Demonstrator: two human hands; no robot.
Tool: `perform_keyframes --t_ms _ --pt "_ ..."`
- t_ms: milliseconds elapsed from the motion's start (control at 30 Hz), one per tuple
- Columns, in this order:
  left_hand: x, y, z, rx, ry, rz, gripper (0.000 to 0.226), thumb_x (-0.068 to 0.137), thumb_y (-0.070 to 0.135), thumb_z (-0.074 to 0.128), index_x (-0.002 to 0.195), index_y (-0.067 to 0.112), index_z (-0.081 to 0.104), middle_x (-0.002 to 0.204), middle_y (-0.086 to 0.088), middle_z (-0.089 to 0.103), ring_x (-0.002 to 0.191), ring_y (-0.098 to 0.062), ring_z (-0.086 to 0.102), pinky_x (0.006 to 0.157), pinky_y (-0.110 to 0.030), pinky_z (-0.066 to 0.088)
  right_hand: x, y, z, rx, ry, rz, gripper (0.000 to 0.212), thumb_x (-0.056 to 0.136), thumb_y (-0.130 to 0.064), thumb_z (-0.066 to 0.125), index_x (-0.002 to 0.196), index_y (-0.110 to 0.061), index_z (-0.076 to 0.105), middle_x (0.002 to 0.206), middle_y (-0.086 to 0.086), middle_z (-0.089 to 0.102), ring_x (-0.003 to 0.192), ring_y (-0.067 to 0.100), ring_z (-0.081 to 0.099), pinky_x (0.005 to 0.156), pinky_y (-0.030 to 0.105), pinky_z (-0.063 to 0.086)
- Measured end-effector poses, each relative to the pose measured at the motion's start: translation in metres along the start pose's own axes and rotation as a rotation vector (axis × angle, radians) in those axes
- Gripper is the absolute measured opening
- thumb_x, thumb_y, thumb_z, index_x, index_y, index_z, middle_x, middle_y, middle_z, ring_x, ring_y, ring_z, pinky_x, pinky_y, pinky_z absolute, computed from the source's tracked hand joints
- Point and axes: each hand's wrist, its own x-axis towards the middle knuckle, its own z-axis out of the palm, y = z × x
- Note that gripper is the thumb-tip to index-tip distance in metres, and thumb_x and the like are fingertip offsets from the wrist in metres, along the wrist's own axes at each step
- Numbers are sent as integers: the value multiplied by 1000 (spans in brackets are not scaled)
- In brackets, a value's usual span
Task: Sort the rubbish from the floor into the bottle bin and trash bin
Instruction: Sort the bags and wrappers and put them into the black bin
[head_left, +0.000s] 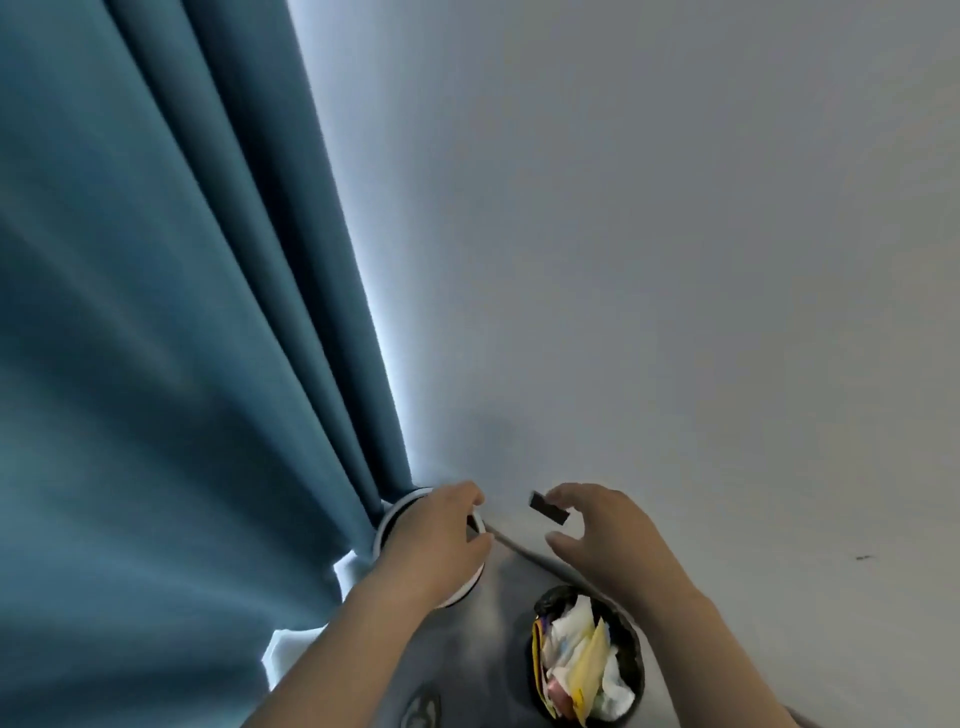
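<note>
My left hand (441, 540) hovers over a white-rimmed round bin (400, 506) at the foot of the curtain, its fingers loosely curled, with nothing visible in them. My right hand (608, 535) is raised in front of the wall, fingers curved and thumb spread apart. A small dark rectangular piece (548, 508) is at its fingertips; whether the fingers hold it or it is loose in the air is unclear. Below the right wrist stands a black bin (631, 642) lined with a dark bag, filled with white tissue and yellow and coloured wrappers.
A teal curtain (182, 364) fills the left side and hangs down to the white-rimmed bin. A pale wall (649, 260) meets the grey floor (488, 649) along a skirting line (524, 551) behind the bins. The floor in front of the bins is cut off.
</note>
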Motion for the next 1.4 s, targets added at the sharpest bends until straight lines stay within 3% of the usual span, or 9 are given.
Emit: perform_keyframes --t_ms 233,400,533,733,933,1033,1200,1400 --pt "-70 -77 -41 -43 171 -248 31 88 33 57 117 24 52 120 5 56 107 -17 55 91 -31 46 13 -101 35 -103 -138 -283 39 86 -27 59 125 -29 57 125 -10 59 117 12 52 96 27 42" --pt "-135 -145 -55 -94 268 -399 38 89 35 57 125 24 49 128 6 54 116 -15 53 93 -24 41 4 -179 85 -173 -242 -456 38 84 -24 56 122 -31 59 123 -10 61 113 13 54 90 24 44" --pt "-197 -200 -60 -116 329 -520 37 88 36 57 121 20 52 124 2 57 115 -18 54 95 -28 43 -18 -245 133 -217 -354 -607 37 83 -25 58 120 -27 60 117 -9 64 96 11 56 78 22 43" --pt "-282 -254 -56 -178 445 -715 38 90 35 55 125 23 48 127 5 54 117 -14 53 94 -23 39 -56 -318 187 -266 -507 -796 40 86 -28 57 126 -27 56 127 -13 59 117 8 53 96 24 43" --pt "-345 -264 -36 -256 555 -906 36 90 35 55 125 28 48 124 10 55 114 -6 54 86 -15 33 -85 -359 220 -365 -607 -1010 43 87 -26 58 129 -27 54 133 -13 56 124 7 48 103 20 37" --pt "-370 -260 -29 -314 601 -1003 35 90 32 55 124 24 52 124 5 59 113 -12 56 93 -20 40 -101 -376 233 -406 -661 -1137 42 88 -27 58 130 -26 54 134 -11 55 125 9 47 104 20 34" --pt "-407 -241 -13 -386 709 -1183 41 91 31 56 130 23 51 128 4 59 114 -15 58 93 -21 44 -132 -397 249 -442 -766 -1292 40 84 -25 60 124 -28 59 129 -8 59 121 13 52 102 28 41" --pt "-441 -214 21 -469 793 -1370 42 90 32 58 131 23 50 129 3 57 113 -16 57 92 -24 46 -170 -408 272 -566 -843 -1502 39 85 -27 61 125 -28 59 126 -5 61 115 15 56 96 26 44"
